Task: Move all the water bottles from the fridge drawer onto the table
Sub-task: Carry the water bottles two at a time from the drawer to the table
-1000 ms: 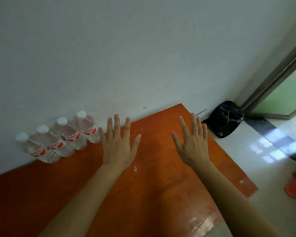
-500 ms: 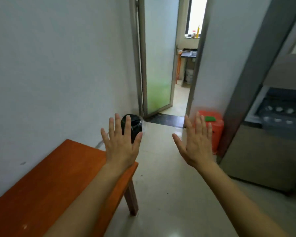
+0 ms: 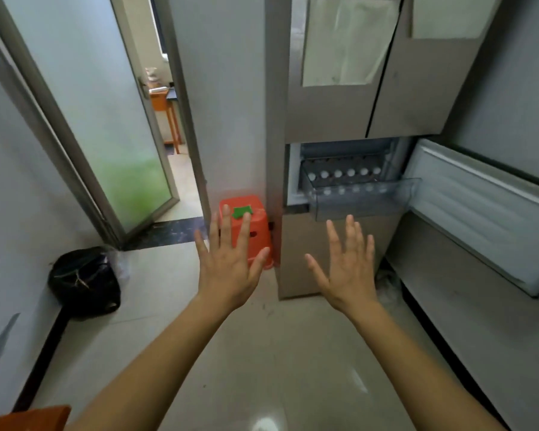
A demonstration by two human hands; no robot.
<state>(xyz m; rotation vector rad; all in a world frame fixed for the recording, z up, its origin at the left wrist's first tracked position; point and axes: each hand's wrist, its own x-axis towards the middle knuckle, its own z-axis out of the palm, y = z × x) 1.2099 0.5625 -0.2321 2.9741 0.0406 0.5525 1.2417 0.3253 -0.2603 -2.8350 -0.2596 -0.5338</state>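
We see two bare hands held up before us, backs toward us, both empty. The left hand (image 3: 227, 269) has its fingers straight and spread wide. The right hand (image 3: 349, 270) is spread just as wide and touches nothing.

The water bottles (image 3: 351, 172) stand upright in the fridge drawer (image 3: 364, 202), a clear plastic bin with a curved front wall that juts out of the grey metal fridge (image 3: 330, 113). It is beyond the right hand and well apart from it. Only round white caps show: six in the back row, and what look like five more in front, blurred through the plastic, so we cannot be sure of that count.

To the right, one fridge door (image 3: 479, 219) hangs open, its ribbed white lining facing us. Two pale paper sheets (image 3: 346, 42) are stuck on the upper doors.

One orange plastic stool (image 3: 257, 241) with a green patch (image 3: 241, 212) on top stands just beside the fridge, partly hidden behind the left hand's fingers. One tied black bag (image 3: 84, 281) sits on the glossy tiled floor (image 3: 262, 368) by the left wall. One frosted glass door (image 3: 106, 119) stands open beyond it. An orange corner of the table (image 3: 28, 419) shows at the lower left edge.
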